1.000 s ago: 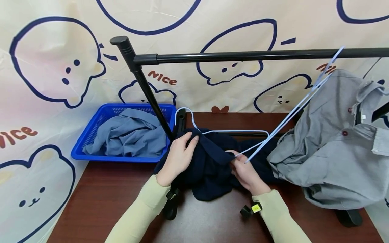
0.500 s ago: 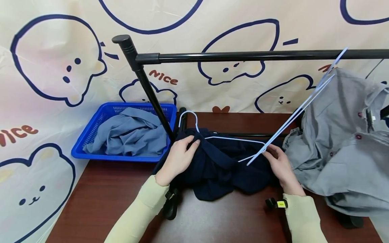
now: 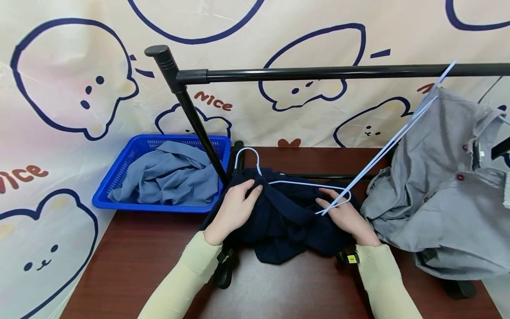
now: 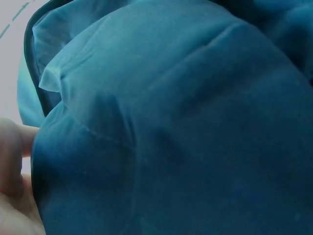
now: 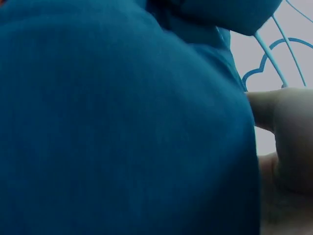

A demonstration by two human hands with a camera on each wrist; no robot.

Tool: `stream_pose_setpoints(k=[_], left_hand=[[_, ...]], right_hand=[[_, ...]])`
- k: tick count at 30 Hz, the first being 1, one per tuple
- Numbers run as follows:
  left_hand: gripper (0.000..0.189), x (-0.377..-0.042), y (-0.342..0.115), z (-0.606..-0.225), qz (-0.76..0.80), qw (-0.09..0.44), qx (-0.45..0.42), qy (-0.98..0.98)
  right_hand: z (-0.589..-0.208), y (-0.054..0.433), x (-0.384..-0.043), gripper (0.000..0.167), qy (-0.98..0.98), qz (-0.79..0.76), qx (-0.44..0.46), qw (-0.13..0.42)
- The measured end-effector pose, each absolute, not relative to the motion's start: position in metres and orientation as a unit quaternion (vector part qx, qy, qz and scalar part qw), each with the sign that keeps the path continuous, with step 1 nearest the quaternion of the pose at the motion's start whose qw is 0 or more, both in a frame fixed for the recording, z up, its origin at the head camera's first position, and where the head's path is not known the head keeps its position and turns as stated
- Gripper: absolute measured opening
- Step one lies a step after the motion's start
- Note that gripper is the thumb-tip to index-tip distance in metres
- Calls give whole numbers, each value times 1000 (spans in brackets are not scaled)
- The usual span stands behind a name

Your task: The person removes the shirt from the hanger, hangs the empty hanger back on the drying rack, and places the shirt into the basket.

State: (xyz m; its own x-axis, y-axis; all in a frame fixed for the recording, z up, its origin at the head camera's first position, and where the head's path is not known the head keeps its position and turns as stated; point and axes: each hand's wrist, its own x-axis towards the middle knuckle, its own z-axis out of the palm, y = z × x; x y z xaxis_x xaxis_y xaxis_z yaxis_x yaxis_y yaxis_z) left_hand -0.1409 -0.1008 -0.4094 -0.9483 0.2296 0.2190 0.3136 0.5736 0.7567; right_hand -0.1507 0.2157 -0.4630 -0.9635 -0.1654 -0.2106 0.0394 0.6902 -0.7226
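Observation:
A dark navy shirt lies bunched on the table, with a folded band running across it. A light blue hanger is partly inside it; its hook sticks up at the left and its upper arm shows above the cloth. My left hand pinches the shirt just below the hook, thumb and forefinger on the fabric. At the hanger's right end, my right hand reaches into the cloth with thumb and forefinger apart. Navy cloth fills most of both wrist views and hides many fingers.
A black rail crosses above. Spare light blue hangers slant down from it, their lower ends in front of my right hand. A grey shirt hangs at the right. A blue basket with blue-grey cloth stands at the left.
My right hand let go of the band, moved right to the hanger's end, then came partway back left. The hanger's hook shifted slightly right and down. My left hand stayed put.

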Motion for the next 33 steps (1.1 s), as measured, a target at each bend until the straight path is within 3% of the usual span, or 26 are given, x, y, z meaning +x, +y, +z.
stream_pose_setpoints(k=[5, 11, 13, 19, 26, 33], left_hand=[[37, -141, -101, -408, -437, 54, -150, -885], [36, -142, -100, -409, -432, 47, -144, -889], [37, -142, -100, -409, -431, 46, -143, -890], [34, -142, -101, -408, -411, 37, -153, -898], [31, -142, -102, -408, -401, 18, -172, -900], [22, -141, -100, -411, -368, 18, -186, -911]], right_hand=[[-468, 206, -152, 74, 871, -457, -59, 170], [-474, 198, -149, 41, 778, -589, -151, 157], [-475, 196, -146, 37, 731, -643, -159, 166], [-474, 189, -139, 36, 626, -730, -183, 205], [-465, 216, -143, 40, 657, -736, -66, 151], [-447, 259, -142, 36, 612, -764, -134, 156]])
